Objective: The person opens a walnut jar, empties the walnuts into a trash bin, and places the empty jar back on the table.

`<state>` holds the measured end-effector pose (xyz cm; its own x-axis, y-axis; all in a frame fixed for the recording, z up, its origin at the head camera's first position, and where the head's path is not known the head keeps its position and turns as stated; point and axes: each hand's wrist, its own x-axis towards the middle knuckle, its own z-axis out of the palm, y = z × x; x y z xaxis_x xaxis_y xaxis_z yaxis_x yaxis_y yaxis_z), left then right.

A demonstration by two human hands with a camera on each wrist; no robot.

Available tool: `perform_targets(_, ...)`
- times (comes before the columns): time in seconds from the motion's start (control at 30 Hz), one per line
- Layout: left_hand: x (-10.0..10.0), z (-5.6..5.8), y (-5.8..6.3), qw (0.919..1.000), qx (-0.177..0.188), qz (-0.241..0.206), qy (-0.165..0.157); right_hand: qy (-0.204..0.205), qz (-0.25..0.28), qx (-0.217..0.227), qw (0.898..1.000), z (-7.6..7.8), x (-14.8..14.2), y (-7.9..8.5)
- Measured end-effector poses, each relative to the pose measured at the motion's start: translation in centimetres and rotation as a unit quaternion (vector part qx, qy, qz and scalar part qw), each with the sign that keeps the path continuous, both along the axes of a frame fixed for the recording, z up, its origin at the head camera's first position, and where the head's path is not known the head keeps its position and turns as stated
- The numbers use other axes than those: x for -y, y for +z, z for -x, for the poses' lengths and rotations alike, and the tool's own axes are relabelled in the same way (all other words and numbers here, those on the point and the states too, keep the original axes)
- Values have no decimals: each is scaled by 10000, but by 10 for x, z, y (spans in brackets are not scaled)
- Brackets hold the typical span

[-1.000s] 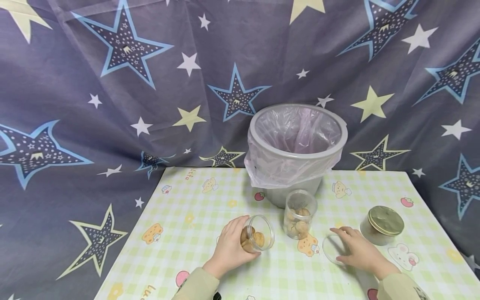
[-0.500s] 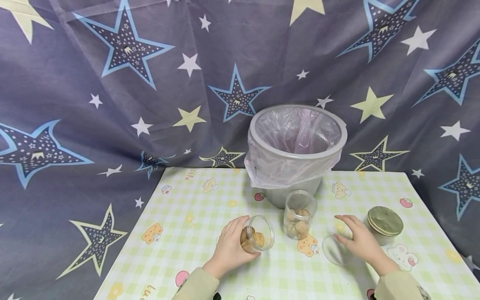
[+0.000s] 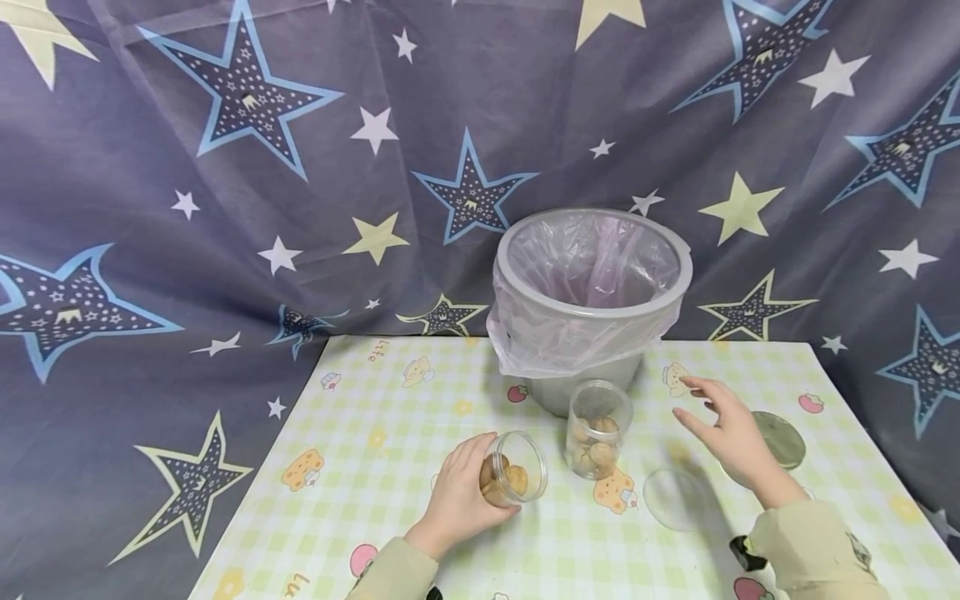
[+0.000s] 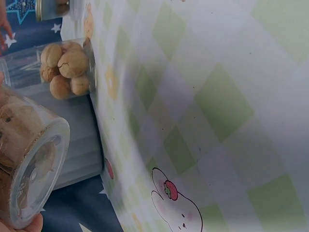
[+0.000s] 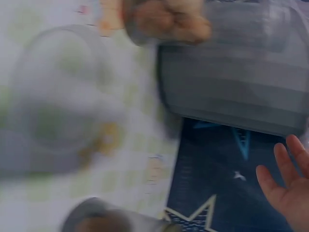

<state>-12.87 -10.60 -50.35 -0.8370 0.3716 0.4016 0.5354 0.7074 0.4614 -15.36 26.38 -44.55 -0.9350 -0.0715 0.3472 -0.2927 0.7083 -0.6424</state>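
Note:
Tilted to the right, an uncapped clear plastic jar (image 3: 532,467) with walnuts inside is gripped by my left hand (image 3: 459,492); the left wrist view shows its clear base (image 4: 41,169). Just to its right stands a second clear jar (image 3: 597,408), upright and uncapped, with several walnuts (image 4: 72,63) at its bottom. A clear round lid (image 3: 670,502) lies flat on the table. My right hand (image 3: 731,433), fingers apart and holding nothing, is raised beyond that lid and partly covers a third jar with a green-gold lid (image 3: 783,440).
A grey bin (image 3: 585,379) lined with a pinkish bag (image 3: 555,342) stands at the back, close behind the second jar. The table (image 3: 405,542) has a green checked cover. A dark star-print cloth (image 3: 315,150) hangs behind it.
My right hand has let go of the clear lid, lifted off it and moved away toward the back right. My left hand and its jar have stayed in place.

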Motion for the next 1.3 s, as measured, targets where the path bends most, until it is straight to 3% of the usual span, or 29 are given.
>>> perform_targets(0.43,1,-1,-1,9999,61,54,65,-131,1012,-291,9944,32,6,67)
perform_targets(0.57,1,-2,0,9999,82,61,74,-323,1105,-80,9933,41,9,82)
perform_targets(0.73,1,-1,0,9999,57,29,101,-181,1319,467,9900,50,14,97)
perform_targets(1.0,1,0,0,10000,26,16,82,-52,2232,1168,9677,63,22,111)
perform_targets(1.3,1,1,1,9999,-71,-6,91,315,2984,1848,9359,74,24,111)
